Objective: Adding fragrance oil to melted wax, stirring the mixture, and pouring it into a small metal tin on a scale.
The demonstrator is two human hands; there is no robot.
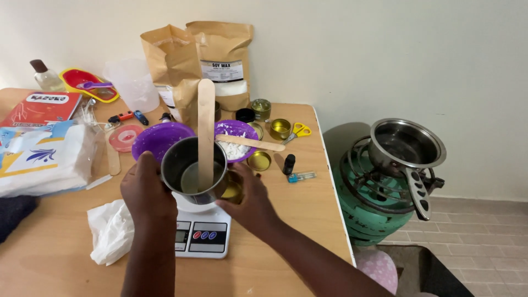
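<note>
Two brown paper bags (pixel 220 60) with white labels against the wall; red box (pixel 41 107), white plastic-wrapped pack (pixel 44 159) at left; scale's grey screen (pixel 182 236).

Two bare, sleeveless forearms

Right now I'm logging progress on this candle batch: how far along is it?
Done: melted liquid sits in the metal cup with a wooden stirrer. In hand: both hands, left hand and right hand, tilt it by a gold tin. Left: other gold tins look unfilled.
</note>
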